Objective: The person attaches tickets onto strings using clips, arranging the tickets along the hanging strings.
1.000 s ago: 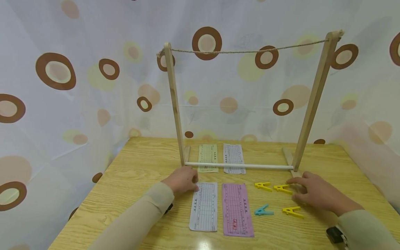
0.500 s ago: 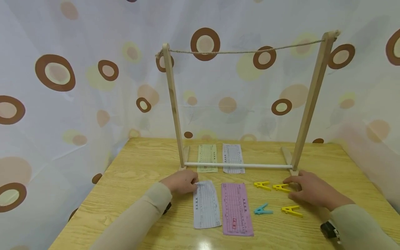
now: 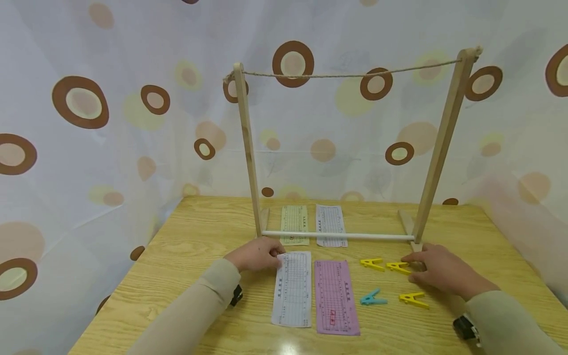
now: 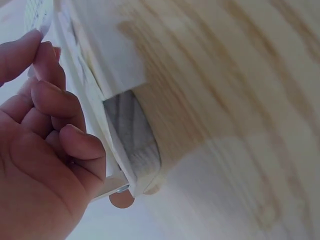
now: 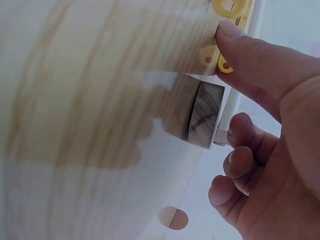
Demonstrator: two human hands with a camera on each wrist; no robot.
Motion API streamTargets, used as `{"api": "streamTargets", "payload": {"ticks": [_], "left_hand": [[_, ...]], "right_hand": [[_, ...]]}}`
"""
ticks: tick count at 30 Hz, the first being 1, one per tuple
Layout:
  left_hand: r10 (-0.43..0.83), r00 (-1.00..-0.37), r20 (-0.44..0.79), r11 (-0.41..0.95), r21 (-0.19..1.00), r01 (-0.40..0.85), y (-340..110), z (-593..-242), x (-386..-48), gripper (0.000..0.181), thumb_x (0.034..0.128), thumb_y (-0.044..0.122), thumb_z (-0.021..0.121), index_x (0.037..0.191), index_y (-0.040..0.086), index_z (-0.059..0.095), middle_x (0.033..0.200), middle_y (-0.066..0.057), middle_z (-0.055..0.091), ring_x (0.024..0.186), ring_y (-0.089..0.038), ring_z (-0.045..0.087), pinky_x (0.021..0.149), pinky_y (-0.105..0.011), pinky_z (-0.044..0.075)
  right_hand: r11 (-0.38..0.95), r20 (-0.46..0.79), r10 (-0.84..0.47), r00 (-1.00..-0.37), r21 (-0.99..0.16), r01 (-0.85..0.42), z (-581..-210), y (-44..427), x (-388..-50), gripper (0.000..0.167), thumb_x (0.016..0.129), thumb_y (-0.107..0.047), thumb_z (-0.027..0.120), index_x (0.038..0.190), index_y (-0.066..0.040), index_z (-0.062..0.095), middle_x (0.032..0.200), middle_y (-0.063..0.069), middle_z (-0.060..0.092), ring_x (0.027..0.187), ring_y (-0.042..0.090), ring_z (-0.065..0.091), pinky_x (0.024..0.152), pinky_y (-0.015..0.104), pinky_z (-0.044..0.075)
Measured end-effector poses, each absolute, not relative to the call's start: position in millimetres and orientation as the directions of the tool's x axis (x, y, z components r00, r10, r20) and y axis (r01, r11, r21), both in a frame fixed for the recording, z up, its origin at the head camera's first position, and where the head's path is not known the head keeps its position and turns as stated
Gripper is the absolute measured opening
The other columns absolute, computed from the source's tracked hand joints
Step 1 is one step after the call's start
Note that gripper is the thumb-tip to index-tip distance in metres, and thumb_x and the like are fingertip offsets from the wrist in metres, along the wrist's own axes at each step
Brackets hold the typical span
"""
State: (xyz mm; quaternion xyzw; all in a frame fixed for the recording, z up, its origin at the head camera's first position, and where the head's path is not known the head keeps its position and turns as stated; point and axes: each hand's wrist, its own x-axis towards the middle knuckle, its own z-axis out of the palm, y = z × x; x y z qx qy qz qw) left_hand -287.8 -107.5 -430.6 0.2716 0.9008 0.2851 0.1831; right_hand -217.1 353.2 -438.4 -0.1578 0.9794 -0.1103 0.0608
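My left hand (image 3: 257, 254) pinches the top left corner of a white printed paper slip (image 3: 293, 291), which lies or hovers at the tabletop. In the left wrist view, my left thumb and index finger hold a piece of that slip (image 4: 39, 17), the other fingers curled. Beside it lies a pink slip (image 3: 337, 298) with a red stamp. My right hand (image 3: 448, 271) rests by a yellow clothespin (image 3: 398, 267), index finger and thumb on either side of its end. Two more yellow clothespins (image 3: 372, 264) (image 3: 414, 300) and a blue clothespin (image 3: 373, 298) lie nearby.
A wooden frame (image 3: 439, 148) with a rope (image 3: 346, 76) strung across its top stands at the back. A white bar (image 3: 368, 236) joins its feet. Behind and under the bar lie a yellow-green slip (image 3: 295, 222) and another white slip (image 3: 330, 222). Patterned cloth (image 3: 355, 172) surrounds the wooden table (image 3: 213, 217).
My left hand has taken the white slip by its corner and shifted it slightly away from me and to the right. The right hand has moved slightly left and stays by the yellow clothespin.
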Motion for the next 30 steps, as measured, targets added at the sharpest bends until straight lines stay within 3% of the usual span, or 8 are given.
{"api": "streamTargets", "payload": {"ticks": [11, 15, 19, 24, 30], "left_hand": [[0.597, -0.778, -0.196, 0.58, 0.775, 0.25, -109, -432, -289, 0.016, 0.0926, 0.009, 0.073, 0.099, 0.011, 0.058, 0.076, -0.001, 0.048, 0.056, -0.014, 0.038, 0.05, -0.029, 0.034], [0.601, -0.776, -0.194, 0.558, 0.796, 0.233, -109, -429, -289, 0.016, 0.0908, 0.009, 0.074, 0.099, 0.01, 0.06, 0.079, -0.002, 0.055, 0.058, -0.014, 0.039, 0.051, -0.028, 0.034], [0.613, -0.773, -0.161, 0.544, 0.796, 0.265, -110, -425, -289, 0.011, 0.094, 0.012, 0.071, 0.101, 0.01, 0.062, 0.084, -0.001, 0.06, 0.064, -0.014, 0.044, 0.056, -0.029, 0.036], [0.626, -0.773, -0.103, 0.521, 0.792, 0.317, -112, -421, -289, 0.009, 0.0977, 0.014, 0.067, 0.105, 0.011, 0.063, 0.087, -0.001, 0.06, 0.076, -0.015, 0.05, 0.069, -0.031, 0.04], [0.616, -0.784, -0.069, 0.499, 0.805, 0.321, -113, -413, -287, 0.006, 0.0997, 0.016, 0.064, 0.105, 0.013, 0.064, 0.094, 0.001, 0.065, 0.085, -0.017, 0.055, 0.077, -0.035, 0.043]], "right_hand": [[0.928, -0.07, -0.325, -0.943, -0.214, -0.304, -440, 352, -216, 0.037, 0.088, -0.031, 0.079, 0.12, -0.014, 0.074, 0.088, 0.0, 0.049, 0.075, 0.018, 0.041, 0.067, 0.038, 0.037], [0.927, -0.039, -0.326, -0.945, -0.21, -0.311, -440, 350, -216, 0.029, 0.087, -0.023, 0.078, 0.115, -0.016, 0.073, 0.094, 0.001, 0.056, 0.082, 0.022, 0.052, 0.072, 0.044, 0.046], [0.92, -0.01, -0.335, -0.942, -0.22, -0.325, -442, 350, -216, 0.026, 0.084, -0.017, 0.077, 0.109, -0.017, 0.07, 0.105, 0.005, 0.062, 0.09, 0.025, 0.059, 0.077, 0.05, 0.049], [0.899, -0.027, -0.328, -0.944, -0.315, -0.304, -442, 352, -216, 0.03, 0.084, -0.016, 0.076, 0.112, -0.014, 0.067, 0.091, 0.002, 0.054, 0.074, 0.017, 0.046, 0.064, 0.038, 0.041], [0.863, -0.001, -0.337, -0.941, -0.401, -0.308, -439, 356, -216, 0.027, 0.088, -0.016, 0.075, 0.112, -0.012, 0.063, 0.082, 0.0, 0.044, 0.071, 0.014, 0.042, 0.063, 0.033, 0.036]]}}
